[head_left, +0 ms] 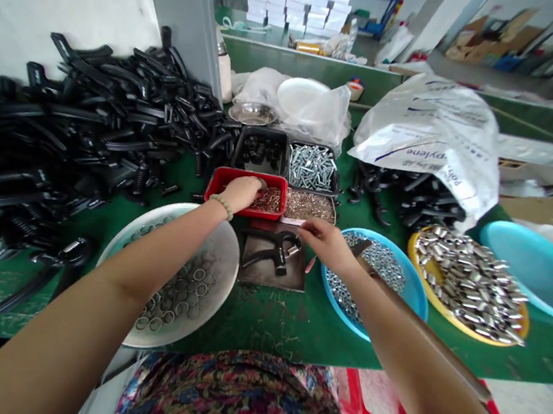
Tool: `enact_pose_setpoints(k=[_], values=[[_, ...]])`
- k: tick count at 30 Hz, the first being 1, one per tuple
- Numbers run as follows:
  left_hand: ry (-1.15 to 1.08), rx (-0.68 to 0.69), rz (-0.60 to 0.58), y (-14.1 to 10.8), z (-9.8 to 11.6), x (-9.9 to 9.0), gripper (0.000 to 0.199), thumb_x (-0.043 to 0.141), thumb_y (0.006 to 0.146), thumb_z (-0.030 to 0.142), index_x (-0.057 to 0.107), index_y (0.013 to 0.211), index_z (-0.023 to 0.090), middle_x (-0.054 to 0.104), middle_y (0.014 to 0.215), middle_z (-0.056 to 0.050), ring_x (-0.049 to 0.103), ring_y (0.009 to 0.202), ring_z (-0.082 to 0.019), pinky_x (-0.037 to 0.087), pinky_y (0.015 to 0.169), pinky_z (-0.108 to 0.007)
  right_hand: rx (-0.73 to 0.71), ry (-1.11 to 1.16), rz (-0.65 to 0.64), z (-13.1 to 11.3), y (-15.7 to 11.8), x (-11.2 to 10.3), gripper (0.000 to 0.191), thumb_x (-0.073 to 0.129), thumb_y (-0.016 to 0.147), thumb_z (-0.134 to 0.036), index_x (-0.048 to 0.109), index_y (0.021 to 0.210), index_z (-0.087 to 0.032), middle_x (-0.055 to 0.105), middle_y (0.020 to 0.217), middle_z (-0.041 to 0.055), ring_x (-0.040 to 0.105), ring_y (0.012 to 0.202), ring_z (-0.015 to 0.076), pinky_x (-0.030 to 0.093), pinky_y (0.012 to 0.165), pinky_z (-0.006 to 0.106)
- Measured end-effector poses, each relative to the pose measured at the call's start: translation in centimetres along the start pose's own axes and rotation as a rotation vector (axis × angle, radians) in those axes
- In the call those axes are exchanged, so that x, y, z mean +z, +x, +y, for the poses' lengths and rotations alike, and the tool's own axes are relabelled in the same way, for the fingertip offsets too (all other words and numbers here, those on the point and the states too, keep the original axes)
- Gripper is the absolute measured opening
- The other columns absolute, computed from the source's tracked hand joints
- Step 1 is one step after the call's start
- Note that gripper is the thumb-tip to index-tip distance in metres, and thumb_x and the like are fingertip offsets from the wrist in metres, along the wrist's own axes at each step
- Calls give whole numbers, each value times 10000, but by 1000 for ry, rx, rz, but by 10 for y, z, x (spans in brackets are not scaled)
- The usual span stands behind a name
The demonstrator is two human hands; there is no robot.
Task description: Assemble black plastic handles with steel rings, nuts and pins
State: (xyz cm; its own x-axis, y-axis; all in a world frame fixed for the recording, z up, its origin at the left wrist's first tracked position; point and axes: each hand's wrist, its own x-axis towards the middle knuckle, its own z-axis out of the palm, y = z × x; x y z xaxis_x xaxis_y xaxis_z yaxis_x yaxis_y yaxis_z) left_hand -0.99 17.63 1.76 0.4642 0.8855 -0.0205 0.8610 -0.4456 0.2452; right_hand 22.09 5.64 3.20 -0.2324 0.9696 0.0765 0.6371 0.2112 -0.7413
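Observation:
My left hand (244, 194), with a beaded bracelet at the wrist, reaches into the red tray (211, 189) of small copper-coloured parts; its fingers are bent down and partly hidden. My right hand (325, 241) is over the right edge of a metal plate (268, 278), thumb and fingers pinched together; what they hold, if anything, is too small to name. On the plate, just left of that hand, lies a black handle-like part (278, 254) with a silver cylinder (292, 250). A tray of tiny copper-coloured pieces (309, 206) sits behind the plate.
A white bowl of rings (183, 303) is at left, a blue basin of nuts (385, 264) at right. Farther right stands a yellow basin of metal cylinders (471, 285). Black parts (116, 113) pile up at back left. Behind are a tray of screws (312, 166) and a white sack (431, 132).

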Motion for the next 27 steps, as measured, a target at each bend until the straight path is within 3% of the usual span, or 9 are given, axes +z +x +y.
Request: enact_pose_setpoints(k=[4, 8, 12, 15, 18, 23, 27], values=[[-115, -25, 137, -3, 4, -5, 262, 462, 861, 192, 613, 1062, 118, 665, 966, -117, 623, 905, -214, 441, 869, -319, 189, 200, -3, 24, -29, 8, 235, 546, 807, -415, 588, 808, -183, 558, 742, -3, 541, 528, 114, 436, 388, 224], [-424, 32, 221, -24, 23, -12, 241, 512, 834, 184, 593, 1055, 134, 669, 906, -67, 629, 871, -180, 460, 880, -311, 191, 156, 2, 34, -27, 16, 219, 515, 833, -397, 572, 839, -186, 578, 783, 6, 545, 495, 113, 423, 349, 227], [-686, 102, 120, -64, 55, -1, 215, 564, 797, 200, 586, 1005, 149, 674, 879, -38, 647, 811, -158, 508, 799, -288, -39, -222, 52, 33, -29, 18, 170, 482, 878, -293, 584, 822, -170, 605, 801, 52, 584, 703, 167, 477, 599, 293], [-647, 117, 90, -85, 70, 15, 212, 552, 802, 183, 588, 1009, 160, 677, 866, -28, 649, 803, -156, 507, 795, -291, -261, -578, 26, 29, -35, 21, 214, 437, 907, -211, 617, 810, -150, 624, 819, 100, 557, 821, 214, 411, 746, 350], [-580, 135, 110, -89, 73, 28, 210, 544, 810, 163, 589, 1015, 165, 677, 898, -32, 644, 843, -157, 492, 840, -300, -327, -739, -14, 25, -40, 23, 242, 410, 919, -186, 648, 887, -153, 643, 880, 112, 548, 830, 215, 371, 743, 343], [-478, 172, 119, -85, 71, 35, 203, 537, 841, 174, 588, 1036, 158, 661, 947, -56, 624, 900, -172, 479, 875, -321, -189, -793, 72, 27, -58, 0, 335, 386, 941, -311, 572, 1181, -169, 638, 1074, 120, 550, 956, 244, 370, 813, 357], [-269, 284, 101, -88, 76, 30, 199, 477, 889, 197, 595, 1042, 151, 633, 988, -74, 578, 964, -192, 452, 903, -337, 85, -936, 133, 48, -85, -38, 335, 386, 930, -329, 566, 1154, -155, 644, 1053, 141, 543, 979, 287, 387, 812, 408]])
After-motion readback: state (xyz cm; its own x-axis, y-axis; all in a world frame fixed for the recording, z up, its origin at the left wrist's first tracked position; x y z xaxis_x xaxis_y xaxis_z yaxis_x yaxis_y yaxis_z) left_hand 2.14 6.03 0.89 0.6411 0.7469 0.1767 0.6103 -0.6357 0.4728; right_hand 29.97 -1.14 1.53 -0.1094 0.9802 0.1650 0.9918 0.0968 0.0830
